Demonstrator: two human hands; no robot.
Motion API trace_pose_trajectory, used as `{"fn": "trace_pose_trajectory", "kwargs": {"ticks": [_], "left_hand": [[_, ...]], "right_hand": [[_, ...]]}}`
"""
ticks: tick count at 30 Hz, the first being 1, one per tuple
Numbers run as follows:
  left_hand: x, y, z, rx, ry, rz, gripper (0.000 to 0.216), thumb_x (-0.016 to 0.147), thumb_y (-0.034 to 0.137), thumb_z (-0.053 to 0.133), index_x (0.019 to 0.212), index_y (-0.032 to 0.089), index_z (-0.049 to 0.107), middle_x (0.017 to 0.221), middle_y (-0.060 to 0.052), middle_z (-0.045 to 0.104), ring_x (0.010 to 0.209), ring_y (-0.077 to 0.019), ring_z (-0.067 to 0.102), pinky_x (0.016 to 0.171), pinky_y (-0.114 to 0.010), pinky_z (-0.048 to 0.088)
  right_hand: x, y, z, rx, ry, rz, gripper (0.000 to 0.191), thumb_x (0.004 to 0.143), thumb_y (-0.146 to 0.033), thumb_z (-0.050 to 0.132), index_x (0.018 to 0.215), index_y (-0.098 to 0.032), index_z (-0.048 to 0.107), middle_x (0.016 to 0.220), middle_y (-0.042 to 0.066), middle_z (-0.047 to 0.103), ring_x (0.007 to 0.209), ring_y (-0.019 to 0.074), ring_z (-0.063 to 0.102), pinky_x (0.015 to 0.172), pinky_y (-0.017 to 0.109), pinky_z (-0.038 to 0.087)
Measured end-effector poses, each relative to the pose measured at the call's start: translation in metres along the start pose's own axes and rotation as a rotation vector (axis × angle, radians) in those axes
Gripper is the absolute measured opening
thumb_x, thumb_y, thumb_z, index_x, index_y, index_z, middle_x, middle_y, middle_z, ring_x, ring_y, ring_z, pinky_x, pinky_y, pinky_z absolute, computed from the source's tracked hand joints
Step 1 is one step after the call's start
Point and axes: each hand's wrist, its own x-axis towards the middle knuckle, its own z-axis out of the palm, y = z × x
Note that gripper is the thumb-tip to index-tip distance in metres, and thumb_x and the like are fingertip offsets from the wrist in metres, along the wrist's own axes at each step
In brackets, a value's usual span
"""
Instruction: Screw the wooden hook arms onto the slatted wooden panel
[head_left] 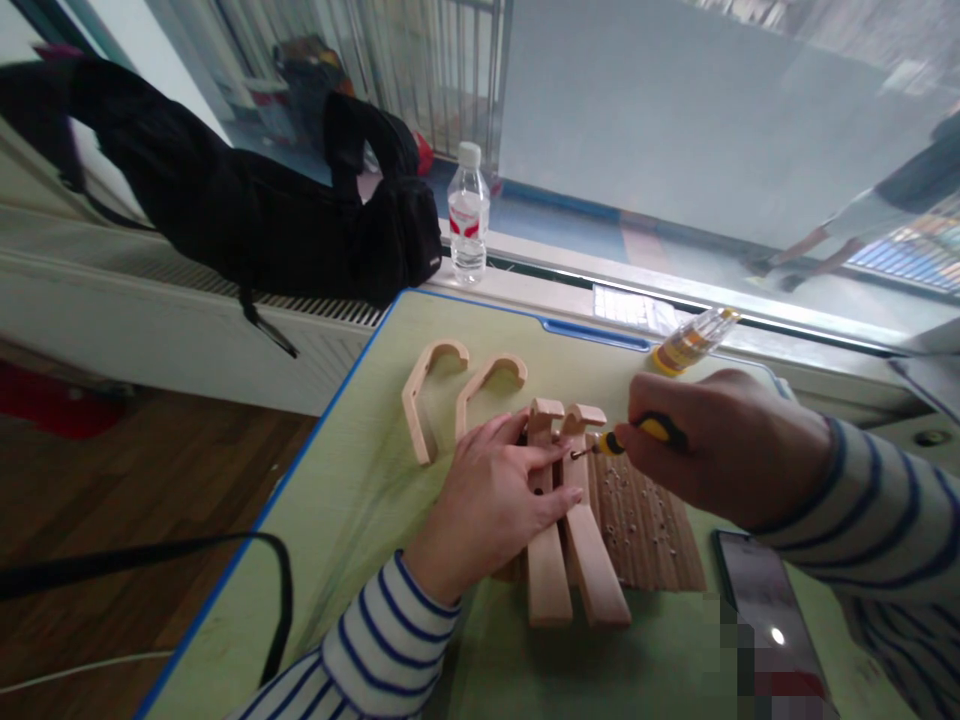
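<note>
In my right hand (pixel 697 430) is a yellow and black screwdriver (pixel 611 443), fingers wrapped round its handle. Its tip meets a dark hole or screw in the right one of two pale wooden hook-shaped pieces (pixel 600 570). Across both pieces lies my left hand (pixel 499 490), thumb and fingers gripping them side by side. Beneath them is a brown wood-grain board (pixel 652 530), with several small screws (pixel 634 515) scattered on its right part. Two more curved wooden hooks (pixel 420 410) stand on the green table (pixel 352 500), left of my left hand.
Behind my right hand a clear container with a yellow base (pixel 686 345) lies tilted. A phone (pixel 772 610) rests at the right. On the sill are a water bottle (pixel 469 215) and a black bag (pixel 262 215). A person's legs (pixel 817 240) show beyond the glass.
</note>
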Motion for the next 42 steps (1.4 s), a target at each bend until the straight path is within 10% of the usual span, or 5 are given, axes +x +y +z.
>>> {"fn": "trace_pose_trajectory", "kwargs": {"ticks": [31, 42], "left_hand": [[0.001, -0.001, 0.002, -0.019, 0.008, 0.008, 0.045, 0.075, 0.049, 0.064, 0.115, 0.028, 0.064, 0.134, -0.005, 0.051, 0.126, -0.0295, 0.042, 0.107, -0.045, 0.031], [-0.002, -0.002, 0.000, -0.041, 0.013, 0.029, 0.044, 0.075, 0.049, 0.063, 0.115, 0.029, 0.064, 0.135, -0.004, 0.049, 0.126, -0.0286, 0.042, 0.107, -0.044, 0.031]], "right_hand": [[0.004, -0.009, 0.000, 0.086, -0.013, 0.082, 0.013, 0.079, -0.031, 0.046, 0.071, -0.021, 0.050, 0.045, -0.007, 0.037, 0.042, 0.0075, 0.028, 0.044, 0.021, 0.022], [0.006, 0.004, -0.018, 0.047, -0.212, -0.147, 0.009, 0.077, -0.023, 0.045, 0.084, -0.019, 0.047, 0.056, -0.004, 0.049, 0.046, 0.0087, 0.040, 0.046, 0.022, 0.025]]}}
